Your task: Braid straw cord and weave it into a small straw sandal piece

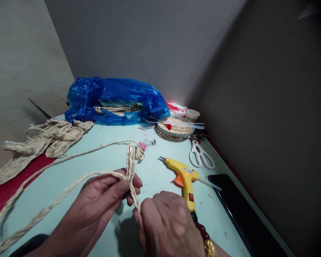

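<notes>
A pale braided cord (pixel 130 160) is held up over the near middle of the bench (pixel 157 178), its short doubled section pointing away to the far side. The left hand (pixel 104 198) pinches it between thumb and fingers where the strands meet; the right hand (pixel 168 217), closed just beside it to the right, grips the near end. From there long lengths of braid sweep off to the near left.

Just beyond the doubled section lie a small fibre coil (pixel 139 154) and a pink binder clip (pixel 142 146). To the right rests a yellow glue gun (pixel 180 167), nozzle toward the left, a translucent stick (pixel 211 184) out of its back. Farther right are white-handled scissors (pixel 198 149) and, nearer, a flat black object (pixel 238 203).

On the far side sit a round woven basket (pixel 173 133) with a cup (pixel 192 114) just behind it, and a blue plastic bag (pixel 128 87) with fibre strands (pixel 117 110) showing in its opening. Woven slippers (pixel 66 141) lie at the far left.
</notes>
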`<state>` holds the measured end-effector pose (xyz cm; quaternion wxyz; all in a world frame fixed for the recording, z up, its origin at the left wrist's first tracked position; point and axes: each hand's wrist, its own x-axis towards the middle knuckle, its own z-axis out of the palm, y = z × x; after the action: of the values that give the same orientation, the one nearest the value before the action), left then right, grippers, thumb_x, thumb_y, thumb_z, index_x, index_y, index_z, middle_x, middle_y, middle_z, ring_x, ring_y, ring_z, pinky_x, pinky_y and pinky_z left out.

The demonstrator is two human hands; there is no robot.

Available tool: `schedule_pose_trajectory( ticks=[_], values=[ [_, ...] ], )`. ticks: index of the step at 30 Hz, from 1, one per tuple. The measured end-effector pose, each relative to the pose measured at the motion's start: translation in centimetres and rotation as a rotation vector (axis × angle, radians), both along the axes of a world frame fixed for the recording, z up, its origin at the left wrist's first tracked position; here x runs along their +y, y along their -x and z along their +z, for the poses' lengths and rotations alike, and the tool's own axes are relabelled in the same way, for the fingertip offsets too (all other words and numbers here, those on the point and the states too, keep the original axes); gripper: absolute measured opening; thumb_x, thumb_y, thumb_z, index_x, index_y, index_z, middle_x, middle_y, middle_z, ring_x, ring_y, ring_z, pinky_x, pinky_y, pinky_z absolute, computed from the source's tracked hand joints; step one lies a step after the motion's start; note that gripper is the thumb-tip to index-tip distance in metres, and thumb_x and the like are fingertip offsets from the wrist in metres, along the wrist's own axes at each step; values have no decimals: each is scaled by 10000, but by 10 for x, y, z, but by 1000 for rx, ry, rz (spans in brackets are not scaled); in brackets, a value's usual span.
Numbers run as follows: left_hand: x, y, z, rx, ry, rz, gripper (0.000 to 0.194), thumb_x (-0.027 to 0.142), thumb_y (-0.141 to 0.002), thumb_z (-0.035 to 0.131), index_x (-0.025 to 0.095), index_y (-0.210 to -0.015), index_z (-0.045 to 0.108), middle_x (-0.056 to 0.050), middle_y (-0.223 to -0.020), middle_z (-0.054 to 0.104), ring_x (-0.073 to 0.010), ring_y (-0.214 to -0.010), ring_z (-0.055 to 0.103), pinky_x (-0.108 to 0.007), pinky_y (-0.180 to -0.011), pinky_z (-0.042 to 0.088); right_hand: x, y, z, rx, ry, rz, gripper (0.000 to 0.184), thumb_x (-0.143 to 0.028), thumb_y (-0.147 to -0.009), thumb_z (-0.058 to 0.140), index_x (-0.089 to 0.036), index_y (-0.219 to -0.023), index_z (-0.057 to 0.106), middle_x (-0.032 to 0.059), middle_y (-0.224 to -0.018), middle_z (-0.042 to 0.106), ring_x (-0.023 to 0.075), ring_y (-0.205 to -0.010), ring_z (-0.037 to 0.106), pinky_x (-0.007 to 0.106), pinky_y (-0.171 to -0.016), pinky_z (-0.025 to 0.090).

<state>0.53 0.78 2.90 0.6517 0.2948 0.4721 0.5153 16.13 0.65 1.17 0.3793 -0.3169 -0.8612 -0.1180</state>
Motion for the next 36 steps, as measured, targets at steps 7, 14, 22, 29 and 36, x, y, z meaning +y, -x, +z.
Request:
schedule_pose_trajectory(
  ticks=[7, 14, 22, 29, 36],
  values=[
    [6, 0, -1, -10, -49, 23, 196, 370, -654, 874, 200, -714, 798, -1, -692, 706, -135, -724, 606, -165, -678, 520, 5, -1, -5, 77, 204, 110, 523, -260, -1077, 245, -184, -652, 540, -25, -503, 514, 131, -432, 421, 305, -483, 285],
    [9, 10, -8, 204, -198, -88, 153, 413, -806, 735, 271, -775, 784, 8, -817, 714, -169, -829, 634, -213, -768, 504, 8, -15, 1, 255, 700, 64, 517, -687, -910, 468, -211, -933, 670, 16, -659, 662, 180, -593, 630, 273, -584, 427],
    [6, 8, 7, 596, -528, -396, 194, 311, -861, 624, 235, -692, 681, -2, -708, 636, -165, -655, 589, -230, -622, 485, 21, -24, 36, 710, 1036, 241, 152, -355, -933, 591, -213, -962, 636, -23, -762, 591, 122, -653, 520, 237, -617, 429],
    [5, 6, 12, 557, -474, -422, 199, 279, -789, 667, 255, -591, 675, -6, -669, 623, -194, -644, 578, -258, -613, 483, 18, -22, 31, 655, 975, 227, 157, -296, -908, 602, -201, -785, 579, -12, -699, 583, 135, -638, 526, 248, -589, 426],
    [-2, 6, 5, 736, -406, -254, 238, 438, -889, 586, 256, -767, 678, -9, -751, 650, -192, -702, 611, -255, -628, 458, 12, -16, 24, 710, 856, 159, 113, -236, -900, 597, -209, -798, 558, -43, -687, 543, 112, -601, 503, 227, -565, 416]
  ],
)
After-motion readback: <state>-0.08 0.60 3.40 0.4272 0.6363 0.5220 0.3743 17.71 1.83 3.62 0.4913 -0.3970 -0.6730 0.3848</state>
